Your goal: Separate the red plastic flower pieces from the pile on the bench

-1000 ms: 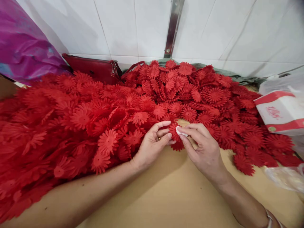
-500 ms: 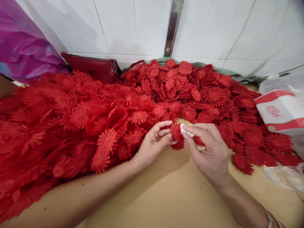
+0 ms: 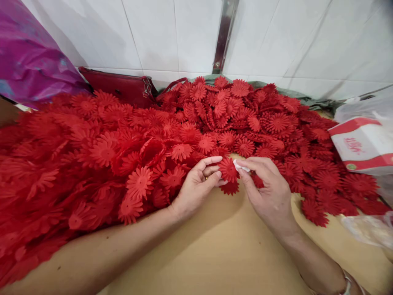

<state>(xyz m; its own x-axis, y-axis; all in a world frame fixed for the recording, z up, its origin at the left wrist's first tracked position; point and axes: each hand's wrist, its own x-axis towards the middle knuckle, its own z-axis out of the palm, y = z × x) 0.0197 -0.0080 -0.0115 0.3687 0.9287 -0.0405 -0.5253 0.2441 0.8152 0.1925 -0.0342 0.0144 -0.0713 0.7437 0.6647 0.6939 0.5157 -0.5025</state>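
Between the thumb and fingers of my left hand (image 3: 198, 182) is the edge of a red fabric-like flower (image 3: 228, 169) with narrow petals, its face toward me. My right hand (image 3: 268, 188) pinches a small white wad (image 3: 240, 166) between thumb and fingertips, at the flower's right edge. What the wad is made of cannot be made out. A second red flower (image 3: 230, 188) shows just below the held one, close to the tabletop. Loose red flowers (image 3: 139, 182) are heaped beside and behind both hands.
The flower heap covers the left and back of the tan table (image 3: 196, 254). Behind it lie a dark red purse (image 3: 118, 88) and a purple plastic bag (image 3: 33, 57) against a tiled wall. At right are a white-and-red box (image 3: 359, 141) and clear plastic wrapping (image 3: 365, 227).
My right hand has shifted slightly left and turned with the white wad, and more of the held flower's face shows. My left hand stays nearly still.
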